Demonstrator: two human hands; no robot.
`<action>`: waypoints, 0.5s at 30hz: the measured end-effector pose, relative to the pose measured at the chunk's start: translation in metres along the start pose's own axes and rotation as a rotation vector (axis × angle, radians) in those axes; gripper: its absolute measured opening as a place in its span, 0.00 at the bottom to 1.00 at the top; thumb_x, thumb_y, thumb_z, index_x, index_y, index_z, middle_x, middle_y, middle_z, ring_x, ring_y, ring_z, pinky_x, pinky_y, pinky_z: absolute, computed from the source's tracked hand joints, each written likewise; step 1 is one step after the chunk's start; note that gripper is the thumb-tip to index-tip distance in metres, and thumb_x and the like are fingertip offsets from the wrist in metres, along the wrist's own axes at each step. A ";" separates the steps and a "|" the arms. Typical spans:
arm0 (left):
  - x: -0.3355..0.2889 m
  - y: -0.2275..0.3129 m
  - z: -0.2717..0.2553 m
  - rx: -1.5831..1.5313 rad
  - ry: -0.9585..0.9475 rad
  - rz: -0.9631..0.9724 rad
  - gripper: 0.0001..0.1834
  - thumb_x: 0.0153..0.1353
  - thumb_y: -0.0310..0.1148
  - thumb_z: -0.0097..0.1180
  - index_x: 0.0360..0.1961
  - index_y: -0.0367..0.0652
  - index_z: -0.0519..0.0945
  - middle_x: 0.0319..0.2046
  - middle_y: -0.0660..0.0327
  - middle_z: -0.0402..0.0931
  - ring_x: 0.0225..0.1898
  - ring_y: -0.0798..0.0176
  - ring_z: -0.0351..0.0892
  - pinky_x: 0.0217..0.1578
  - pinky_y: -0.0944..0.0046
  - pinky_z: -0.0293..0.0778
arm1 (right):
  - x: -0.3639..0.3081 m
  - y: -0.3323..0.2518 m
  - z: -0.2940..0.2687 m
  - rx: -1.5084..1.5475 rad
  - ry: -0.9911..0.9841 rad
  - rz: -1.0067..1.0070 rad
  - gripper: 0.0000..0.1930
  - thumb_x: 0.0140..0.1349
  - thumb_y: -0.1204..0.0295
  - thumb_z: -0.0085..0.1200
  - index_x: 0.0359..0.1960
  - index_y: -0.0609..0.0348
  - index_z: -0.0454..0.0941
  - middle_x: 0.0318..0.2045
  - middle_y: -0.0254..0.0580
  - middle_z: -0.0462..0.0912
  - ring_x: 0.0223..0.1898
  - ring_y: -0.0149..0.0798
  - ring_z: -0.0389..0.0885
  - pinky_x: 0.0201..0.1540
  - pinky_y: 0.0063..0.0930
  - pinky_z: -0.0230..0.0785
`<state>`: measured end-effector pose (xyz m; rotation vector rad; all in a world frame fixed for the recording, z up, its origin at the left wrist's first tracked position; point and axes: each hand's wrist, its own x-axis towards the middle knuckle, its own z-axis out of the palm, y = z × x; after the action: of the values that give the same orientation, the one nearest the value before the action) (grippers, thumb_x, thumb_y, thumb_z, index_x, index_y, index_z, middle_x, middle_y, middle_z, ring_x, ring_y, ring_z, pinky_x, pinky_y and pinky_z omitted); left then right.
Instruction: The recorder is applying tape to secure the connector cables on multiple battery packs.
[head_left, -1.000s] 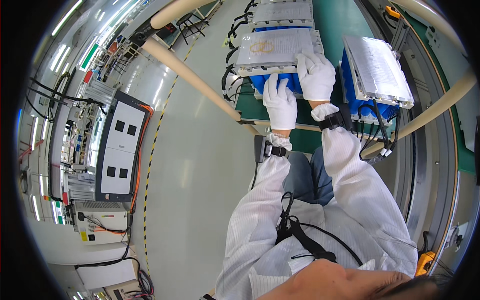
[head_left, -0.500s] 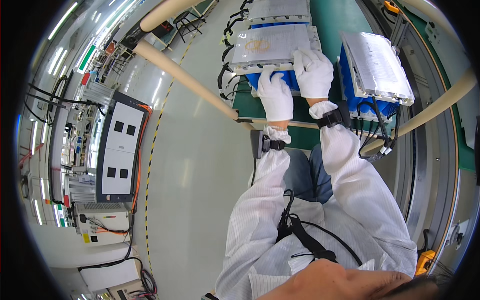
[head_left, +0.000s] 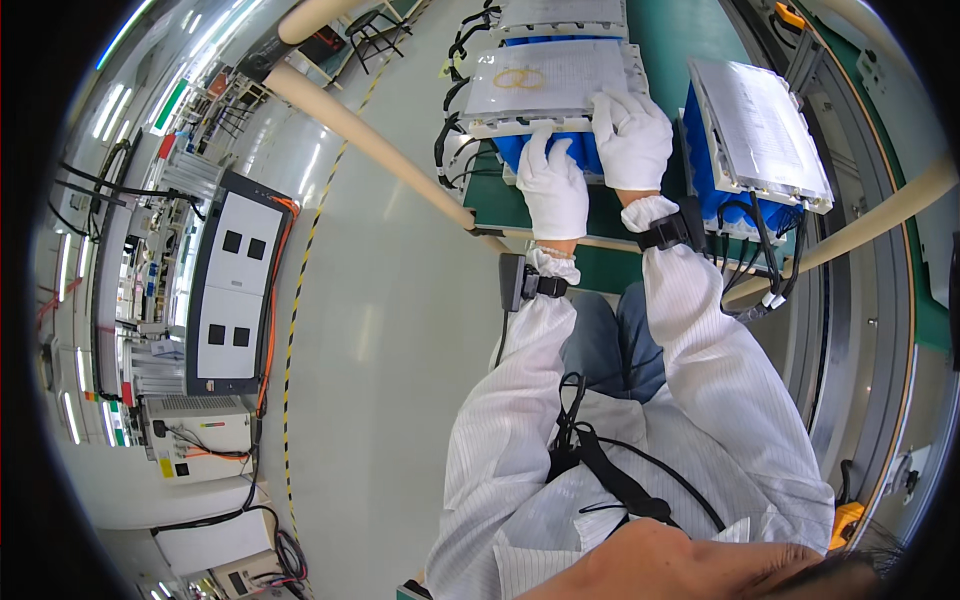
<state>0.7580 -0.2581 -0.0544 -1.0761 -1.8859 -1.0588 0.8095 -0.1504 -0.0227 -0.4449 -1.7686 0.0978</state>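
A battery pack (head_left: 545,82) of blue cells in a white frame stands in front of me, topped by a clear plastic sheet over a marked surface. My left hand (head_left: 553,192), in a white glove, touches the pack's near edge with its fingers apart, in front of the blue cells (head_left: 578,153). My right hand (head_left: 632,142), also gloved, rests at the pack's near right corner; its fingers lie spread and slightly bent on the top edge. The thumb sides are partly hidden, and I see nothing held in either hand.
A second pack (head_left: 765,130) with hanging black cables stands to the right, and another (head_left: 560,14) lies beyond. All are on a green bench (head_left: 672,40). Black wiring (head_left: 446,150) lines the left side. Beige tube rails (head_left: 375,145) flank the bench, and a grey cabinet (head_left: 240,285) stands left.
My right hand has shifted slightly right and down, its fingers a little more spread. My left hand stays at the near edge. The view has moved a little.
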 end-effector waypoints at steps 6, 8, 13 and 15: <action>-0.004 -0.015 0.012 0.023 -0.251 -0.035 0.06 0.46 0.27 0.50 0.27 0.44 0.76 0.34 0.55 0.71 0.36 0.51 0.72 0.37 0.53 0.67 | 0.002 -0.001 0.001 0.047 0.030 0.037 0.07 0.51 0.69 0.51 0.26 0.56 0.80 0.30 0.39 0.81 0.33 0.44 0.77 0.39 0.34 0.70; -0.010 -0.013 0.017 0.005 -0.377 -0.003 0.04 0.46 0.31 0.48 0.23 0.46 0.75 0.24 0.57 0.72 0.29 0.51 0.73 0.33 0.54 0.67 | 0.004 -0.001 -0.002 0.007 0.002 0.005 0.07 0.51 0.69 0.51 0.26 0.56 0.80 0.30 0.38 0.81 0.33 0.44 0.77 0.39 0.34 0.70; -0.003 0.000 -0.002 -0.058 0.064 0.012 0.09 0.44 0.22 0.51 0.30 0.43 0.75 0.38 0.54 0.71 0.40 0.49 0.70 0.41 0.51 0.66 | 0.002 0.000 -0.002 -0.005 0.036 -0.013 0.06 0.52 0.69 0.51 0.25 0.55 0.79 0.30 0.38 0.81 0.32 0.44 0.77 0.38 0.34 0.70; 0.000 0.001 -0.002 -0.016 0.066 0.018 0.10 0.44 0.23 0.52 0.32 0.42 0.75 0.43 0.53 0.69 0.43 0.48 0.69 0.43 0.50 0.66 | 0.001 0.003 -0.002 -0.001 0.040 0.007 0.06 0.52 0.69 0.51 0.25 0.55 0.79 0.30 0.38 0.81 0.32 0.44 0.77 0.39 0.34 0.70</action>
<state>0.7589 -0.2596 -0.0530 -1.0528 -1.8151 -1.0880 0.8119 -0.1480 -0.0223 -0.4505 -1.7283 0.0925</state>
